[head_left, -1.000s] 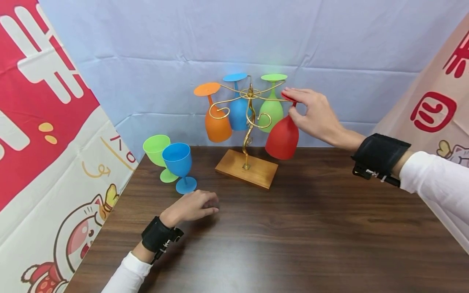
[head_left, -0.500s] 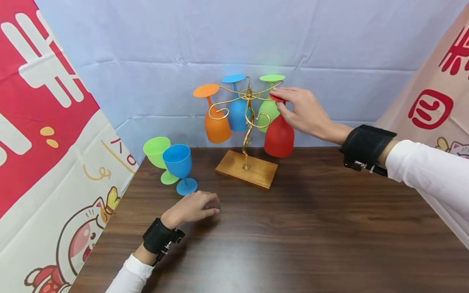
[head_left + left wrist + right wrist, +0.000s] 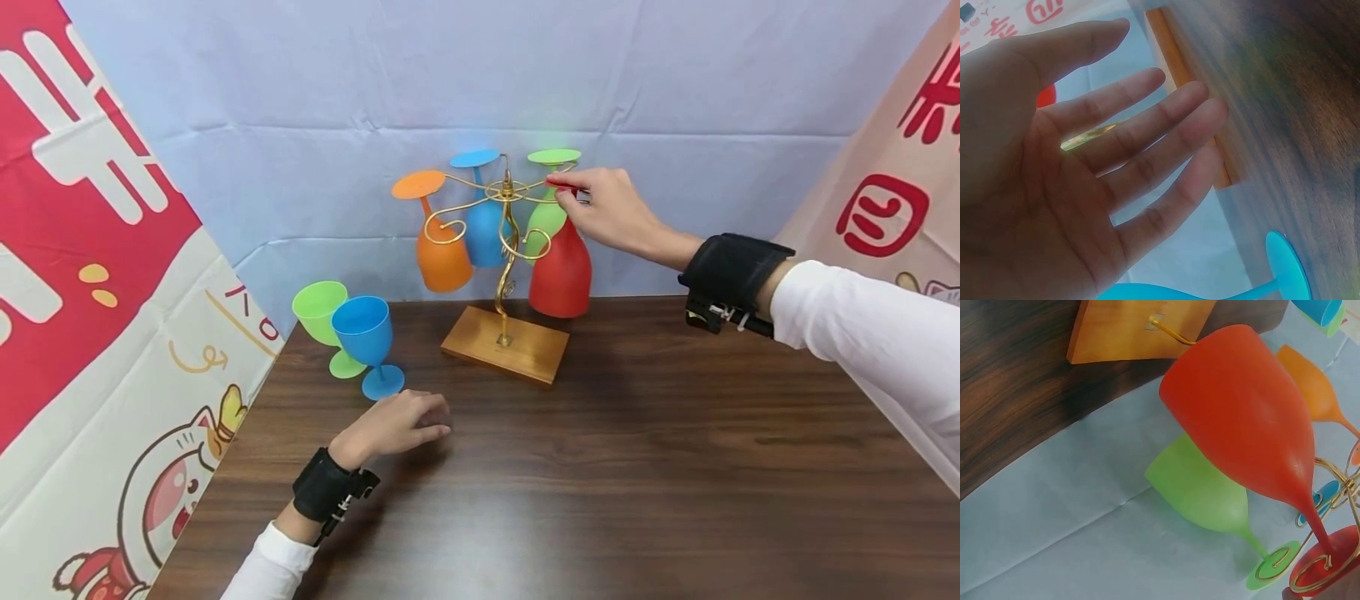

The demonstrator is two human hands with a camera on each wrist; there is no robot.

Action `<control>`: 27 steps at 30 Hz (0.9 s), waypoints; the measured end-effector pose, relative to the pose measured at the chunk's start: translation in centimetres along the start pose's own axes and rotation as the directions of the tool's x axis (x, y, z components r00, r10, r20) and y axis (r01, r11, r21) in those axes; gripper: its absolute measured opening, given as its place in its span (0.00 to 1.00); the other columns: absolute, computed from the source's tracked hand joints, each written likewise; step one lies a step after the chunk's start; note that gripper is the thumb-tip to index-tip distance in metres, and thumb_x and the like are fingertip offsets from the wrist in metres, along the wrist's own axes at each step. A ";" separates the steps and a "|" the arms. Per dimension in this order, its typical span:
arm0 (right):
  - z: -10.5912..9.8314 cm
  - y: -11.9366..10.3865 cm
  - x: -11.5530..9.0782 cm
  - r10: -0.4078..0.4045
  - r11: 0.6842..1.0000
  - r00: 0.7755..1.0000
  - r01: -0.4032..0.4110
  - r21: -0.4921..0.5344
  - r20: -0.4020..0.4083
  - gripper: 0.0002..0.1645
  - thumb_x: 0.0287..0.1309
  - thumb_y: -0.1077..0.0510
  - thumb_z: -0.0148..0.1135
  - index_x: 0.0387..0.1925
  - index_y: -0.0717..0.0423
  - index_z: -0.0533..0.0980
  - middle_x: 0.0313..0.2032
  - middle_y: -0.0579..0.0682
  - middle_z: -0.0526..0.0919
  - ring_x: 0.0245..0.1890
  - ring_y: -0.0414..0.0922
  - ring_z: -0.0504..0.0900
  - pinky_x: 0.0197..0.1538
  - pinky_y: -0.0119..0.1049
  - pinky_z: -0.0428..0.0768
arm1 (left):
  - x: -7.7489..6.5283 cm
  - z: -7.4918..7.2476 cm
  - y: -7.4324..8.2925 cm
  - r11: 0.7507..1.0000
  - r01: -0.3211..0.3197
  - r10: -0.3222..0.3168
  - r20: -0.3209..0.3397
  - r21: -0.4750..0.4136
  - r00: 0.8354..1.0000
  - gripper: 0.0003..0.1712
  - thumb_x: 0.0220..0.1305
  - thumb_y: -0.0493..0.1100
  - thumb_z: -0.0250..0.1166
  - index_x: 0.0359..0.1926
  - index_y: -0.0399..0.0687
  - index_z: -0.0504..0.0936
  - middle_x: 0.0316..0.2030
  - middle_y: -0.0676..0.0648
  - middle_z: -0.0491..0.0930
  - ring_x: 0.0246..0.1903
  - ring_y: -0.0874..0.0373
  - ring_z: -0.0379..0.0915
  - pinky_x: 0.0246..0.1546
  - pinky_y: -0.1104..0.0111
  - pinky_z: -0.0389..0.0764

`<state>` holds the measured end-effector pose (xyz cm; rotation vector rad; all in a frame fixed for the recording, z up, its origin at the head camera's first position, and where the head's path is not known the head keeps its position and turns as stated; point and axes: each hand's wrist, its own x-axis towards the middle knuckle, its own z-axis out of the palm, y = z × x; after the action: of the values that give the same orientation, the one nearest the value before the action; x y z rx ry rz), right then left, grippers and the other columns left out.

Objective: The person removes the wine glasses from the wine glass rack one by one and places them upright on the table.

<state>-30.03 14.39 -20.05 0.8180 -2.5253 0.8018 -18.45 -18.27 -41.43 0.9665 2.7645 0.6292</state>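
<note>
My right hand (image 3: 618,212) pinches the foot of a red wine goblet (image 3: 561,275). This goblet hangs upside down at the right side of a gold wire rack (image 3: 504,304). In the right wrist view a curled wire loop circles the stem by the red foot (image 3: 1341,547), and only a sliver of my fingers shows at the lower corner. My left hand (image 3: 393,427) stays low over the table with loosely bent fingers, holding nothing; its bare palm (image 3: 1066,187) fills the left wrist view. Just beyond it stands a blue goblet (image 3: 362,325), upright.
Orange (image 3: 444,262), blue (image 3: 486,233) and green (image 3: 546,218) goblets also hang inverted on the rack, above its wooden base (image 3: 525,350). A green goblet (image 3: 318,308) stands upright behind the blue one. Cloth backdrops (image 3: 337,167) enclose the brown table (image 3: 600,483).
My right hand has carried the red goblet leftward, its foot moving inward along the rack's arm toward the centre. My left hand has stayed in place.
</note>
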 end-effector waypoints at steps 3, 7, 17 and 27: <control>-0.2 0.1 0.0 0.020 1.000 1.000 -0.020 -0.001 0.007 0.23 0.74 0.59 0.50 0.64 0.58 0.78 0.41 0.59 0.89 0.10 0.39 0.52 0.19 0.31 0.57 | 0.2 -0.1 0.1 1.000 -0.003 0.003 0.002 -0.009 1.000 0.14 0.73 0.48 0.64 0.51 0.44 0.83 0.42 0.50 0.87 0.38 0.61 0.82 0.43 0.65 0.85; -0.4 0.1 0.3 0.060 0.998 0.998 -0.060 0.006 0.027 0.24 0.74 0.58 0.48 0.65 0.56 0.78 0.18 0.50 0.71 0.11 0.40 0.54 0.19 0.32 0.56 | 0.3 -0.3 0.3 1.000 -0.001 0.001 -0.012 -0.006 1.000 0.16 0.73 0.48 0.64 0.52 0.43 0.83 0.46 0.46 0.88 0.42 0.55 0.85 0.46 0.61 0.86; -1.6 0.2 0.5 0.154 0.986 0.982 -0.160 0.048 0.107 0.27 0.74 0.56 0.44 0.69 0.53 0.74 0.54 0.60 0.84 0.13 0.41 0.57 0.22 0.33 0.57 | -0.3 -0.3 0.8 0.999 0.031 -0.028 -0.128 0.022 0.991 0.17 0.71 0.47 0.66 0.56 0.45 0.82 0.49 0.45 0.87 0.49 0.52 0.84 0.52 0.56 0.86; -1.9 1.6 1.3 0.286 0.937 0.941 -0.314 0.153 0.181 0.27 0.76 0.51 0.45 0.69 0.54 0.73 0.64 0.61 0.79 0.48 0.50 0.80 0.41 0.32 0.72 | -1.8 0.4 0.3 1.000 -0.010 0.012 -0.260 0.012 0.965 0.18 0.70 0.45 0.68 0.56 0.44 0.81 0.49 0.44 0.87 0.49 0.54 0.84 0.51 0.58 0.86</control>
<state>-31.71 16.12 -18.59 0.5711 -2.7922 1.1181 -16.77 -19.01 -41.61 0.9648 2.9930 0.7974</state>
